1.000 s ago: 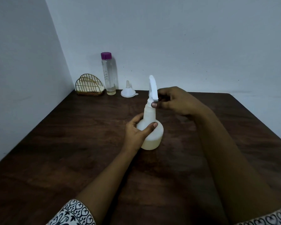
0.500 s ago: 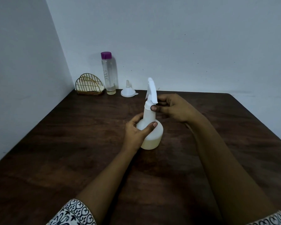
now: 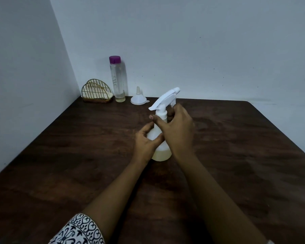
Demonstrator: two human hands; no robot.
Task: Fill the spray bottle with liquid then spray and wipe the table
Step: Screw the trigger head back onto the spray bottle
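A white spray bottle (image 3: pixel 161 152) stands upright near the middle of the dark wooden table (image 3: pixel 77 155), with pale liquid in its lower part. My left hand (image 3: pixel 146 141) grips the bottle's round body from the left. My right hand (image 3: pixel 176 131) is wrapped around the bottle's neck, fingers at the collar under the white trigger head (image 3: pixel 165 98). The trigger head sits on the neck, nozzle pointing up to the right.
At the back left corner stand a tall clear bottle with a purple cap (image 3: pixel 118 80), a white funnel (image 3: pixel 138 99) turned mouth down, and a gold wire holder (image 3: pixel 97 93) with a cloth inside. Walls close the left and far sides.
The trigger head has turned from edge-on to sideways, nozzle now pointing right. My right hand has come down and over the neck, in front of the bottle. My left hand stays on the body.
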